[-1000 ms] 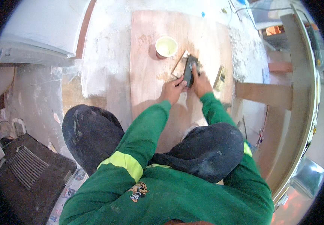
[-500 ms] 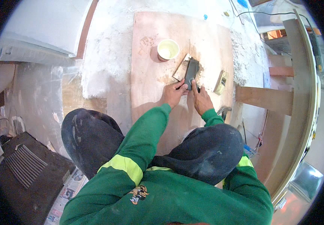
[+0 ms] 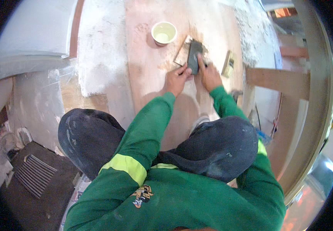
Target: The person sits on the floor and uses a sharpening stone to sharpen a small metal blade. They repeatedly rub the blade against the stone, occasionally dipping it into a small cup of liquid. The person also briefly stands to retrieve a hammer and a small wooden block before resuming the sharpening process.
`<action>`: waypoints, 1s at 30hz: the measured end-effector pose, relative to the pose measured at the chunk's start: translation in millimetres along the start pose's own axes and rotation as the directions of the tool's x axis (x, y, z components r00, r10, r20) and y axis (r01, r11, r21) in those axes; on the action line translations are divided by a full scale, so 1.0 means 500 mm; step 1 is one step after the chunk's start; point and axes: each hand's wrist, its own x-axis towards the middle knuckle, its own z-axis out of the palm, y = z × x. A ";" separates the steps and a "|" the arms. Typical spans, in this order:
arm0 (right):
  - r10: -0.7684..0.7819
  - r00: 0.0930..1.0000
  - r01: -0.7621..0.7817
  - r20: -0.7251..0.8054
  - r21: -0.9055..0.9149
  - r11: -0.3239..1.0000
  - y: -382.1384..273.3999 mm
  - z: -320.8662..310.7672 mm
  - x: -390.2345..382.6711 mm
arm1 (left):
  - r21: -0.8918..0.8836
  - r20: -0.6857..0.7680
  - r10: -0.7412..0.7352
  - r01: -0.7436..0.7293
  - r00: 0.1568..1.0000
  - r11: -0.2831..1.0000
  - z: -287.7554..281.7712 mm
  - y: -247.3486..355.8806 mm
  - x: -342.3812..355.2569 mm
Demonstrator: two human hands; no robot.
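Both my hands are closed on a dark grey, flat oblong slab (image 3: 194, 54), which looks like a sharpening stone. My left hand (image 3: 176, 79) pinches its near left corner between thumb and fingers. Along its right edge, my right hand (image 3: 211, 75) grips with one digit pressed on the top face. Beneath and to the left of the slab lies a pale, thin-edged block (image 3: 181, 55), partly covered by it. Wet brown smears surround the two on the board (image 3: 143, 65). A white cup (image 3: 163, 33) with pale liquid stands to the far left of the slab.
Right of my hands lies a small yellowish wooden block (image 3: 229, 64), with a dark tool (image 3: 236, 94) nearer me. A wooden frame (image 3: 309, 111) runs along the right side. At lower left is a dark mat (image 3: 27, 184) with a ribbed grey piece (image 3: 35, 176).
The whole view has shifted, so the board and cup sit higher in the picture. My right hand's digit now presses farther up the slab. Both hands still hold it.
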 end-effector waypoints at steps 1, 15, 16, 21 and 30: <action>0.016 0.999 -0.018 -0.036 -0.039 0.999 0.000 -0.020 0.050 | -0.047 0.006 -0.017 0.017 1.000 0.999 0.001 -0.010 0.000; 0.046 0.999 -0.047 -0.024 -0.068 0.997 -0.007 -0.026 0.091 | -0.162 0.013 0.008 -0.006 1.000 0.987 -0.004 -0.040 0.018; 0.068 0.997 -0.066 0.048 -0.040 0.997 -0.009 -0.024 0.065 | -0.055 0.000 -0.034 0.034 0.999 0.998 0.000 -0.018 0.010; -0.091 0.995 0.085 -0.049 -0.115 0.990 0.026 0.072 -0.058 | -0.095 0.010 -0.038 0.039 0.999 0.995 0.015 -0.006 0.008; -0.043 0.998 0.045 0.044 -0.051 0.998 -0.016 0.029 -0.040 | -0.102 0.023 -0.047 0.049 0.999 0.994 0.003 -0.015 0.019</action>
